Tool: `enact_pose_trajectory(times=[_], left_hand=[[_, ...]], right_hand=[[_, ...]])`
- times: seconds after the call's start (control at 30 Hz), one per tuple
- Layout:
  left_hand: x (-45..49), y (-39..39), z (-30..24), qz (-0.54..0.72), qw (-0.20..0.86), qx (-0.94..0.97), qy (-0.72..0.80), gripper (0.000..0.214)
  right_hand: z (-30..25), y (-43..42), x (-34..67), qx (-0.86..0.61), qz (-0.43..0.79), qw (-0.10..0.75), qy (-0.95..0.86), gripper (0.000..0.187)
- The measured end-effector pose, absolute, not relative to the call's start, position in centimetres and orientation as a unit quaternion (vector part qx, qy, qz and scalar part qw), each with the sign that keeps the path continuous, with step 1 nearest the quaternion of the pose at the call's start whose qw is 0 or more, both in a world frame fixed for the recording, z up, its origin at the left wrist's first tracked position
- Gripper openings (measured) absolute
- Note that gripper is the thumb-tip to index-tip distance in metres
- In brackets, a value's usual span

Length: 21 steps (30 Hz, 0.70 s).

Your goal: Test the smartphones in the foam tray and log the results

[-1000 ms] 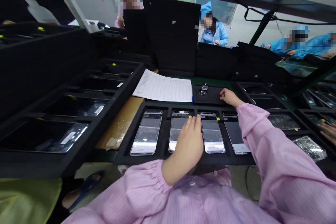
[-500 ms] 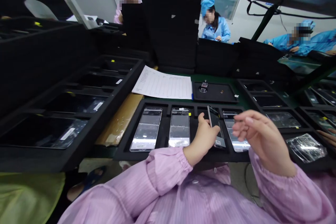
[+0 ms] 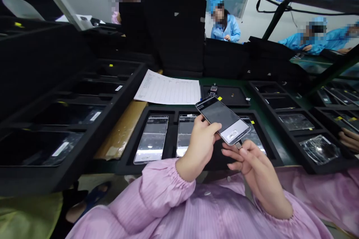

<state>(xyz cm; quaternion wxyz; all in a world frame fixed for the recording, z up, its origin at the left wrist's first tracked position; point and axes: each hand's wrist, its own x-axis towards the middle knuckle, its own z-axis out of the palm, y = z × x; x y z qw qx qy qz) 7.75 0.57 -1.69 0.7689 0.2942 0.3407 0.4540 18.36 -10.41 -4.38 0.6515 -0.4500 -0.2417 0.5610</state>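
Observation:
My left hand (image 3: 201,146) holds a smartphone (image 3: 223,119) by its edge, screen up, above a black foam tray (image 3: 171,110). My right hand (image 3: 254,168) pinches a small metal plug (image 3: 238,145) at the phone's lower end. The plug appears to touch the phone, but I cannot see if it is seated. Two phones (image 3: 150,139) (image 3: 186,135) lie in the tray's left slots. A third phone (image 3: 254,134) sits mostly hidden beneath the held phone.
A paper form (image 3: 167,88) lies behind the tray, beside a black mat (image 3: 224,96) holding a small metal fixture (image 3: 213,89). More foam trays (image 3: 294,123) (image 3: 73,119) stand at both sides. Another person's hand (image 3: 349,140) is at the right edge. Blue-clad co-workers (image 3: 224,22) work beyond black panels.
The phone has risen out of the tray and now lies flatter in my left hand. My right hand has moved under its lower end and closed on the plug.

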Motion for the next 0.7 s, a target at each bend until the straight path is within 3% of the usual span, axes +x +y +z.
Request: enact_pose_trajectory(times=[0.43, 0.6, 0.7], left_hand=[[7.9, -1.2, -1.8, 0.582, 0.670, 0.373, 0.271, 0.050], [7.8, -1.4, -2.1, 0.565, 0.682, 0.397, 0.240, 0.047], [7.3, -1.0, -2.2, 0.520, 0.717, 0.383, 0.265, 0.051]], right_hand=[[-5.0, -9.1, 17.9, -0.452, 0.539, 0.674, -0.225, 0.035], [-6.1, -8.3, 19.1, -0.513, 0.514, 0.598, -0.339, 0.050], [-5.7, -7.2, 21.9, -0.592, 0.488, 0.438, -0.468, 0.057]])
